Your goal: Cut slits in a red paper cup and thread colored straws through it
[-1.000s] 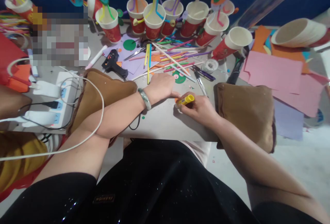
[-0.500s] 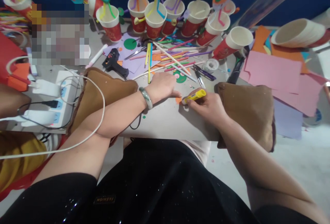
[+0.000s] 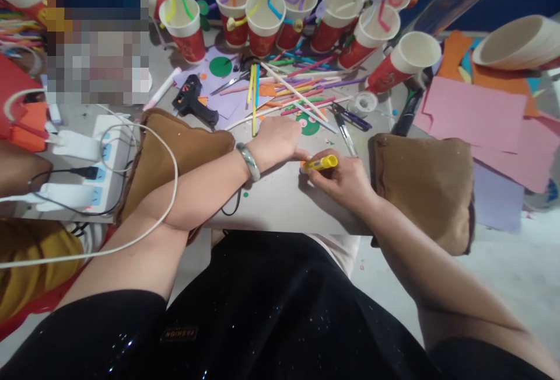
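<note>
My left hand point(image 3: 275, 142), with a jade-like bangle at the wrist, rests palm down on the grey table point(image 3: 280, 205). One digit stretches right to the edge of a small orange paper piece point(image 3: 303, 164), mostly covered now. My right hand point(image 3: 347, 180) pinches a thick yellow pen-shaped tube point(image 3: 322, 162); its exact kind I cannot make out. The tube's lower end meets the orange piece or lies just over it. Behind the hands is a green paper circle with pink dots point(image 3: 310, 125). A craft knife point(image 3: 345, 130) lies near the right fingers.
Coloured sticks point(image 3: 289, 91), scissors point(image 3: 230, 82) and a black glue gun point(image 3: 192, 101) lie behind. Paper cups point(image 3: 264, 18) with paper figures line the back. Brown cushions, left point(image 3: 175, 140) and right point(image 3: 424, 190), flank the arms. A white cable point(image 3: 175, 175) crosses my left arm.
My right hand and the yellow tube have shifted slightly left, covering more of the orange piece. My left hand stays nearly in place; the camera view has shifted slightly.
</note>
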`<control>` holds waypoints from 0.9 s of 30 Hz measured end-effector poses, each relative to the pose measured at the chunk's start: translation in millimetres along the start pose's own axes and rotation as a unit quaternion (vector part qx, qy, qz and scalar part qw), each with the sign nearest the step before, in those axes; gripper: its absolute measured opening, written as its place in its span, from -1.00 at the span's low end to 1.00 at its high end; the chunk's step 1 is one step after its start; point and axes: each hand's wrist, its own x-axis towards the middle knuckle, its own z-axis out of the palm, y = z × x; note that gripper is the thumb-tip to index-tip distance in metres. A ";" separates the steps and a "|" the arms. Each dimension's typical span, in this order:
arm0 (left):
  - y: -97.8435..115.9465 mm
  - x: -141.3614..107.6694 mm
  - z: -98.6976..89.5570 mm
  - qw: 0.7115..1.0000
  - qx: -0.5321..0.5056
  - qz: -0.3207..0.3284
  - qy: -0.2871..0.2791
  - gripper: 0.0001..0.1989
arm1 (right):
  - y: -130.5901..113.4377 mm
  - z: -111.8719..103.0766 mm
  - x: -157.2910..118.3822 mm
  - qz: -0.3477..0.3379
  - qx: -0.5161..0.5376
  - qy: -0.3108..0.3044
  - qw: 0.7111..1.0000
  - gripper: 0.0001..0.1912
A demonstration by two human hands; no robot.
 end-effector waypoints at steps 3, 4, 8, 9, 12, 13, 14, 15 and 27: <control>-0.9 0.4 1.4 1.000 -0.004 0.004 0.006 -0.31 | 1.4 0.8 0.7 0.019 0.017 -0.021 0.999 -0.89; -1.5 1.0 2.2 1.000 -0.005 0.005 0.007 -0.33 | 1.7 0.7 1.0 0.029 0.029 -0.015 0.999 -0.88; -2.9 3.8 4.9 1.000 -0.007 0.003 0.009 -0.36 | 0.6 0.5 2.9 0.033 0.033 -0.022 0.999 -0.87; -2.8 4.1 5.0 1.000 -0.006 0.004 0.009 -0.36 | 0.1 0.5 3.4 0.032 0.032 -0.030 0.999 -0.87; -1.6 3.6 3.4 1.000 -0.004 -0.003 0.003 -0.38 | -1.1 1.6 4.4 0.034 0.040 -0.011 0.999 -0.86; -1.0 3.1 2.5 1.000 -0.005 -0.006 0.001 -0.39 | -1.1 2.2 4.5 0.033 0.041 -0.008 0.999 -0.86; -0.4 2.5 1.7 1.000 -0.006 -0.008 0.000 -0.39 | -1.0 3.0 4.4 0.031 0.042 -0.014 0.999 -0.87; 0.1 1.9 1.0 1.000 -0.007 -0.009 0.000 -0.38 | -0.8 3.6 4.3 0.030 0.044 -0.022 0.998 -0.88; -0.4 0.3 0.0 1.000 0.004 -0.006 -0.005 -0.37 | 3.6 -14.0 3.6 0.087 0.070 0.015 0.994 -0.91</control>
